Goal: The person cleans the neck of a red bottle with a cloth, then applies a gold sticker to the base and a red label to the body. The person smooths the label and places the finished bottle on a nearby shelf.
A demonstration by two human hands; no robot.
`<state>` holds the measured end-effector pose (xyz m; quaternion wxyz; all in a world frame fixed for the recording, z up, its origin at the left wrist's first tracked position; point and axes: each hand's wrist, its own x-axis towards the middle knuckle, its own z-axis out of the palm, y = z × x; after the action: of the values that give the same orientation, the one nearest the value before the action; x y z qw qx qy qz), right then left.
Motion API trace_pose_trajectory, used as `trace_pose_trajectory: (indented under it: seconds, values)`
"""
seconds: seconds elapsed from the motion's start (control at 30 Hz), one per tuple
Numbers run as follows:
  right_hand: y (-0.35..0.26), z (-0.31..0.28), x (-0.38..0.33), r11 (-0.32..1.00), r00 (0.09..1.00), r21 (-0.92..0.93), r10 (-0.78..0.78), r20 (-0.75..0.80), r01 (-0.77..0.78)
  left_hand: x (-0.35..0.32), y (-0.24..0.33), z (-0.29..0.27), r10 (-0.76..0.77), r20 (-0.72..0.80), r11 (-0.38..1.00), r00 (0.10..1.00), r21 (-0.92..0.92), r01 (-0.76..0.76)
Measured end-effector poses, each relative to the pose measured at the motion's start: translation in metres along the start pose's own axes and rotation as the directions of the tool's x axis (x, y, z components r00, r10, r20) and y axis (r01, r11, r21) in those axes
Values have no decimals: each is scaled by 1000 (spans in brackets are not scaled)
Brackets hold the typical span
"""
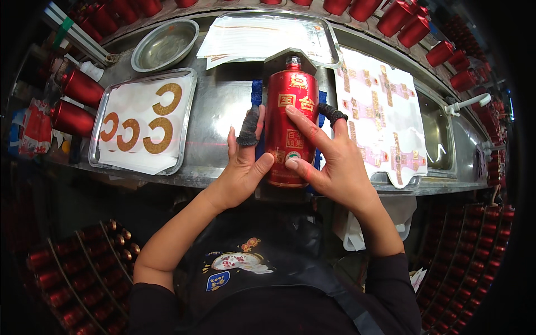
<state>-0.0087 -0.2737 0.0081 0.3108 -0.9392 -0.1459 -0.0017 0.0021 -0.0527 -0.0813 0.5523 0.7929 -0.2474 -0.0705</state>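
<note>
A glossy red bottle (pixel 283 125) with gold markings and a dark neck lies in a dark holder with blue padding (pixel 257 95), its neck pointing away from me. My left hand (pixel 240 167) is cupped along the bottle's left side, thumb against its lower edge and fingers partly spread. Across the bottle's front from the right reaches my right hand (pixel 338 159). Its index fingertip presses near the upper gold marking, and its thumb rests by a small round green-and-white label (pixel 292 157). Black finger covers wrap one finger on each hand.
On the left, a metal tray (pixel 192 100) carries gold C-shaped pieces on white paper. A round metal basin (pixel 192 40) and stacked white sheets (pixel 251 36) sit behind. Decal sheets (pixel 405 131) lie right, beside a sink (pixel 446 151). Red bottles (pixel 81 86) surround the bench.
</note>
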Motion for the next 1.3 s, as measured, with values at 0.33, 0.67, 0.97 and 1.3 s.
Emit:
trace_pose_trajectory:
  seconds: [0.33,0.67,0.97,1.3]
  values:
    - [8,-12,10,1000,999,-17,23,-31,-24,5,17,-10,205,5,934,979,297,-197]
    - [13,-11,21,1000,999,-5,25,35,-25,11,25,-11,177,47,932,983,312,-182]
    - [15,-10,17,997,1000,74,12,-8,-11,13,23,-15,215,39,925,976,312,-216]
    - [14,-11,19,995,999,88,34,28,-37,14,21,-15,223,29,929,974,297,-222]
